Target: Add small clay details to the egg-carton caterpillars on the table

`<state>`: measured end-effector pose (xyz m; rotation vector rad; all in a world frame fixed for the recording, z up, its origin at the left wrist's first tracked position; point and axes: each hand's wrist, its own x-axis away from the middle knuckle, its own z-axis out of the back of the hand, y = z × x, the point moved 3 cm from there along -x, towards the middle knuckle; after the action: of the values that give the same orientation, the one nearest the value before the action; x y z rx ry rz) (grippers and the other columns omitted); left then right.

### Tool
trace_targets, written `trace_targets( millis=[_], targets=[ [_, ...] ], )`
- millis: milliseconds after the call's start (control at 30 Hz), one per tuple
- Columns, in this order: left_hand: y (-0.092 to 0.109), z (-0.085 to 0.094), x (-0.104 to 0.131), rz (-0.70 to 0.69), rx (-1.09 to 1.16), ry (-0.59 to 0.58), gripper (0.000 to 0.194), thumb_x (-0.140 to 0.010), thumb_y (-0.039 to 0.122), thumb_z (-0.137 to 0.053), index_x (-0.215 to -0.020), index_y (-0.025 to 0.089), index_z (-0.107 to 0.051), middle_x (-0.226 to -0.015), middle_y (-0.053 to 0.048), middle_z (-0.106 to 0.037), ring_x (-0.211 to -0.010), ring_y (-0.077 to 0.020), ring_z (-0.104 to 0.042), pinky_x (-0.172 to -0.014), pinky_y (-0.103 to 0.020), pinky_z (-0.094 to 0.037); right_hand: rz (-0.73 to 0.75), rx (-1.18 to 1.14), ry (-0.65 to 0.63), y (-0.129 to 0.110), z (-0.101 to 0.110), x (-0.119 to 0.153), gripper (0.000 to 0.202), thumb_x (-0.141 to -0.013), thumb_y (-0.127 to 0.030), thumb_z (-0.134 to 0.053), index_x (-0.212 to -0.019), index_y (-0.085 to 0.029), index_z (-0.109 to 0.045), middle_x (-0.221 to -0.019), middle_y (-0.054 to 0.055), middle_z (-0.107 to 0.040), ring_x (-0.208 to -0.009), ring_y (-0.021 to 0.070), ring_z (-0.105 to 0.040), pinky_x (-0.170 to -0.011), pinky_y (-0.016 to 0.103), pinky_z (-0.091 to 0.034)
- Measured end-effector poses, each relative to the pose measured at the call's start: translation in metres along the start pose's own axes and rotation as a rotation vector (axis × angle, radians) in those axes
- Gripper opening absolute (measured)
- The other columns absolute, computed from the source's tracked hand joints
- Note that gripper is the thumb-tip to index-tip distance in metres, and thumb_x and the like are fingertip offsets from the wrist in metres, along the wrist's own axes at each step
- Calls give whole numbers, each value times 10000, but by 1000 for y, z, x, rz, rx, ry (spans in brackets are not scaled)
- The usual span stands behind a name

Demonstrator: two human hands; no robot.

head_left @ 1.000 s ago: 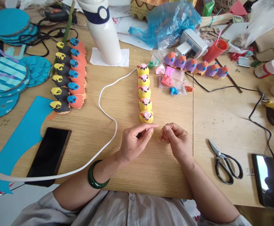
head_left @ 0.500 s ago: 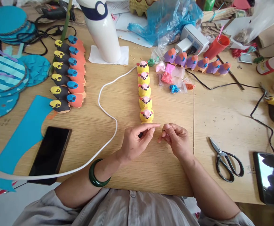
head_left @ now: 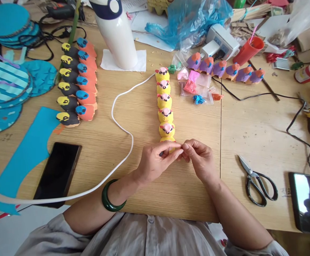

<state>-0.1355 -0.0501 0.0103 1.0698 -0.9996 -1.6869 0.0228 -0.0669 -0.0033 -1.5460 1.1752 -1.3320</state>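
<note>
My left hand point(head_left: 157, 158) and my right hand point(head_left: 199, 156) meet at the fingertips, both pinched closed. Whatever sits between the fingertips is too small or hidden to make out. Just beyond them stands a row of yellow egg-carton cups point(head_left: 166, 110) with pink tops, small red side pieces and dark marks. The nearest cup of that row is partly covered by my left hand. Past the row's far right side are small plastic bags of pink clay point(head_left: 191, 85), with a blue lump of clay point(head_left: 198, 99) beside them.
Black-and-yellow cups point(head_left: 68, 85), orange-and-blue cups point(head_left: 87, 81) and a phone point(head_left: 57, 174) lie left. A white cable point(head_left: 117, 163) curves beside my left arm. Scissors point(head_left: 256, 181) and another phone point(head_left: 305, 202) lie right. A white bottle point(head_left: 117, 39) and purple cups point(head_left: 219, 67) stand behind.
My hands have come together, the right fingertips now touching the left ones. The view has shifted slightly, and a little more of the nearest yellow cup shows.
</note>
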Motion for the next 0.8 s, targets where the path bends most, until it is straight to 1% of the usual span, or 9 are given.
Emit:
trace_targets(
  millis=[100, 200, 267, 367, 433, 533, 600, 700, 800],
  targets=[
    [1, 1, 0, -32, 4, 4, 60, -910, 202, -741, -922, 163, -784, -609, 54, -660, -495, -36, -464, -524, -148, -399, -11, -2, -27, 0, 0, 1, 394, -892, -510, -739, -674, -194, -652, -600, -25, -605, -562, 103, -573, -554, 233, -475],
    [1, 2, -1, -27, 28, 2, 78, -931, 199, -715, -946, 164, -784, -628, 48, -694, -487, -34, -474, -518, -147, -401, -11, -51, -46, 2, 0, 0, 411, -928, -545, -680, -717, -192, -674, -648, -24, -611, -569, 102, -607, -559, 237, -494],
    [1, 3, -1, -19, 31, 11, 85, -933, 201, -711, -937, 162, -786, -601, 54, -676, -482, -33, -472, -517, -145, -402, -17, -78, -44, 4, 0, 0, 381, -925, -530, -693, -748, -192, -693, -654, -31, -611, -556, 96, -624, -548, 228, -498],
    [0, 2, 0, -11, 9, 12, 99, -923, 218, -726, -950, 157, -799, -612, 49, -665, -503, -37, -474, -533, -145, -411, -18, -90, -14, 4, 1, -1, 295, -876, -452, -779, -751, -195, -709, -607, -47, -603, -531, 90, -621, -527, 211, -510],
    [-1, 2, 0, -10, 0, 16, 139, -916, 232, -735, -1009, 156, -804, -594, 60, -621, -508, -40, -450, -533, -147, -406, -10, -115, 11, 4, 1, -1, 273, -867, -431, -794, -747, -199, -714, -569, -55, -583, -517, 89, -603, -531, 214, -537],
    [-2, 1, 0, 0, 11, 33, 194, -913, 230, -735, -1073, 141, -798, -554, 82, -521, -506, -44, -413, -531, -147, -399, 0, -147, 43, 5, 3, -1, 291, -884, -448, -773, -741, -199, -721, -539, -62, -545, -491, 80, -548, -546, 231, -579],
    [-2, 1, -1, -4, 20, 38, 184, -920, 225, -723, -1061, 135, -800, -552, 82, -500, -508, -44, -409, -533, -147, -399, 6, -154, 65, 5, 3, -2, 276, -869, -436, -791, -748, -198, -722, -570, -58, -561, -489, 70, -525, -544, 230, -588],
    [-1, 2, -2, -29, 16, 45, 156, -932, 202, -699, -1026, 139, -807, -549, 81, -490, -504, -42, -400, -527, -146, -387, -3, -169, 83, 6, 3, -2, 225, -826, -393, -841, -792, -204, -723, -646, -48, -610, -513, 68, -553, -545, 221, -590],
    [-2, 3, -2, -18, 6, 51, 154, -932, 181, -689, -1018, 130, -807, -560, 75, -497, -512, -41, -414, -534, -144, -392, -21, -192, 76, 6, 2, -3, 228, -832, -398, -834, -802, -208, -712, -634, -51, -593, -521, 75, -558, -550, 229, -596]
  ],
)
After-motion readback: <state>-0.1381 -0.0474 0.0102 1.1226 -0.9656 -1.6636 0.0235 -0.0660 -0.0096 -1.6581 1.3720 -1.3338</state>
